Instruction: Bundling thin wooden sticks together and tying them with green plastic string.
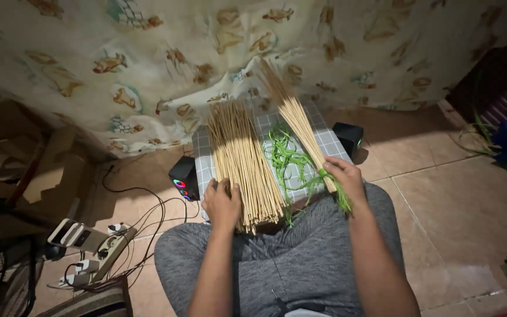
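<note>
A pale curtain point(148, 53) printed with orange and teal fish hangs across the far side. The floor point(459, 199) is tan tile, brightly lit at the right and dim to the left. Two small black speakers point(184, 177) stand on it (the left one glows with coloured light). Cables point(142, 211) run to a power strip point(98, 249) at near left, beside cardboard point(36, 176).

You have one view only, from the camera on your head, looking steeply down over your knees. It sits close above the small checked table point(330, 141), which fills the middle. Beyond the table hangs a patterned curtain point(148, 58); left of it lie cables point(142, 217), right of it bare floor tiles point(459, 199).
</note>
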